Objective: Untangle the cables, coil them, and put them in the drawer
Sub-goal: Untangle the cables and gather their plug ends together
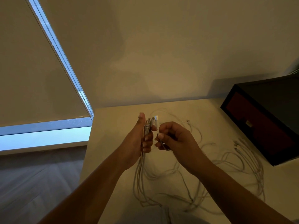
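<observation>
My left hand (pixel 140 139) grips a bundle of several white cable ends (pixel 149 122), plugs pointing up, above the white table (pixel 113 126). My right hand (pixel 174 137) pinches one more white cable just below its plug (pixel 156 120), right beside the bundle. The held cables hang down into a loose tangle of white cables (pixel 226 172) spread over the table to the right and toward me. A dark drawer unit (pixel 262 120) with a reddish drawer front, shut, stands at the table's right back.
The table's left edge drops to a grey floor (pixel 40 183). A window with a roller blind (pixel 32 70) fills the left; a plain wall stands behind the table. More loose plugs (pixel 237 143) lie near the drawer unit.
</observation>
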The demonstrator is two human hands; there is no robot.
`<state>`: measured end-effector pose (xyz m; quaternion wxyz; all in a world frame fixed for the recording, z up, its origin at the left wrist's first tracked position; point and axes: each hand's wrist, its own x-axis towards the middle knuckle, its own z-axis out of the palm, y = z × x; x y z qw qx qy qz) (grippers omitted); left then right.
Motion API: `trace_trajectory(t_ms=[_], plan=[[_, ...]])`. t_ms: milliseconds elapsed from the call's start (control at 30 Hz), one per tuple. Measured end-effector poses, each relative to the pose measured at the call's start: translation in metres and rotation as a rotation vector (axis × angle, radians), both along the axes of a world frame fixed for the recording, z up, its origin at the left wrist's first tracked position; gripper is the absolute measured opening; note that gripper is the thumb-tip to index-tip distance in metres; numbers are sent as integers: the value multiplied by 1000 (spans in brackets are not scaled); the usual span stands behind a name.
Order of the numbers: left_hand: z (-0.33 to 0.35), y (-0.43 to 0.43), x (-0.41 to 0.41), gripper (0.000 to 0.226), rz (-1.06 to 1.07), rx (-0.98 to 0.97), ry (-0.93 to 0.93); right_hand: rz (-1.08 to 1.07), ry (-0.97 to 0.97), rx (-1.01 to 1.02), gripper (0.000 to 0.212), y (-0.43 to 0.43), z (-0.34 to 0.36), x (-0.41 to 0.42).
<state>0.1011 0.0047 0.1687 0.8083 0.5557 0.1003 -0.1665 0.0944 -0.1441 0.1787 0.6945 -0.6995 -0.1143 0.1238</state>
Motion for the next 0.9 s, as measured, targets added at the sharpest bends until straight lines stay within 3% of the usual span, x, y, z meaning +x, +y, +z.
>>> trace_trajectory(t_ms=[133, 333, 900], plan=[[0, -6, -7, 55, -30, 75, -40, -33, 18, 14, 8, 7, -1, -3], [3, -14, -15, 21, -40, 285, -166, -89, 8, -37, 3, 7, -2, -1], [-1, -11, -12, 28, 230, 168, -192, 34, -221, -425, 10, 3, -10, -5]])
